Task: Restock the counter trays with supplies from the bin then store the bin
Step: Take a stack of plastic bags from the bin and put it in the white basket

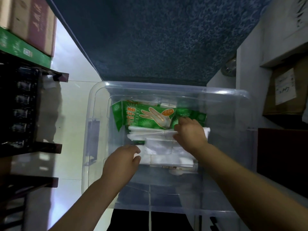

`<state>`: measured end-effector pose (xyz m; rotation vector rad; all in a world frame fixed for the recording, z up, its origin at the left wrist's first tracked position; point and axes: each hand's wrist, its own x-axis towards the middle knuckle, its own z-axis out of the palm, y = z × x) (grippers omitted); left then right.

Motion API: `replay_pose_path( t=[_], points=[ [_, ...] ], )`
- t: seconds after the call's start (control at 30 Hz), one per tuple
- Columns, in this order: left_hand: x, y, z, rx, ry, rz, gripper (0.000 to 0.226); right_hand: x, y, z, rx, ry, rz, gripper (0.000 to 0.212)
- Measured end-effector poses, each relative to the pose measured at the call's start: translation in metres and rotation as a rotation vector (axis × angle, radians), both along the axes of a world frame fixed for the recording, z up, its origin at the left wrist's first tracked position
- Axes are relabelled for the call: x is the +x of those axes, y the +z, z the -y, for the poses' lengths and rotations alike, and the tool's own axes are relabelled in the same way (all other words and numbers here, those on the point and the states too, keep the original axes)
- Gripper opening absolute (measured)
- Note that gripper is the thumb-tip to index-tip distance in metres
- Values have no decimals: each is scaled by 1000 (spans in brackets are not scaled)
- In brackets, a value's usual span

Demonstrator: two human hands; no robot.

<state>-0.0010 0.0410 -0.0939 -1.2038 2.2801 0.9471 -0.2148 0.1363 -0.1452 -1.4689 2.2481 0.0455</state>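
Observation:
A large clear plastic bin [93, 130] stands on the floor below me. Inside lie green packets of disposable gloves [143, 115], a bundle of white plastic cutlery [146, 133] and clear plastic bags [158, 147]. Both my hands reach down into the bin. My right hand [190, 132] rests on the right end of the cutlery bundle, fingers curled at it next to a green packet. My left hand [123, 159] sits at the left edge of the clear bags, fingers bent and touching them. Whether either hand has a firm hold is unclear.
A dark blue patterned mat [158, 39] covers the floor beyond the bin. At left, a dark crate rack [25, 105] holds bottles, with cardboard boxes [33, 22] above. At right, a white cabinet [246, 64] and a brown carton [283, 90].

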Motion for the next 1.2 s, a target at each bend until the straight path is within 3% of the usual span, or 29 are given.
replay_pose_path(
  t=[0.13,0.2,0.3,0.37,0.43,0.57,0.67,0.77,0.83,0.9,1.03,1.2],
  points=[
    [-16,15,-3,9,218,-57,35,18,46,-14,-138,-106,12,18],
    [-30,28,0,187,517,-118,43,28,64,-19,-226,-162,-20,20],
    [-49,50,4,497,962,-356,31,48,87,-19,-375,-195,-42,17],
    [-56,60,5,519,1171,-501,35,63,98,-16,-430,-176,-43,15],
    [-57,66,11,383,1294,-550,33,75,102,-12,-453,-143,-41,17],
    [-47,73,26,114,1210,-559,15,92,97,-8,-525,-17,45,28],
    [-35,79,42,24,1135,-648,12,101,84,-12,-498,-78,158,20],
    [-22,82,64,-108,1042,-711,18,103,53,-26,-104,-201,288,24],
    [-14,81,76,-163,981,-701,15,105,25,-39,162,-122,398,31],
    [-6,78,84,-178,938,-681,14,108,6,-45,291,-41,475,40],
    [6,74,90,-156,886,-672,18,98,-27,-39,279,26,361,59],
    [19,64,89,-123,864,-655,10,95,-49,-27,261,106,130,59]
  ],
)
